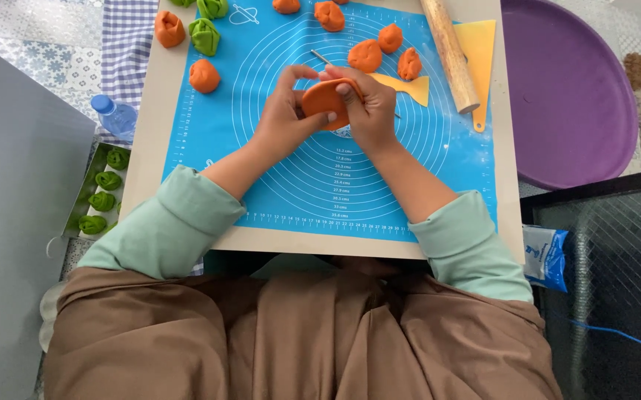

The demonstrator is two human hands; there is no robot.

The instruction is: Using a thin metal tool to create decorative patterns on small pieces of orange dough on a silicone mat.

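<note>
A flat round piece of orange dough (pixel 323 98) is held up over the blue baking mat (pixel 291 178) by both hands. My left hand (pixel 285 111) grips its left edge with thumb and fingers. My right hand (pixel 368 110) pinches its right side, with fingers folded over the top edge. Several orange dough lumps (pixel 366 55) lie on the mat beyond the hands. A thin metal stick (pixel 321 57) lies partly hidden behind my right hand.
A wooden rolling pin (pixel 450 53) and a yellow plastic scraper (pixel 476 44) lie at the mat's right. Green dough pieces (pixel 204 35) sit at top left. A tray of shaped green pieces (pixel 102 201), a water bottle (pixel 115 116) and a purple round tray (pixel 572 96) flank the board.
</note>
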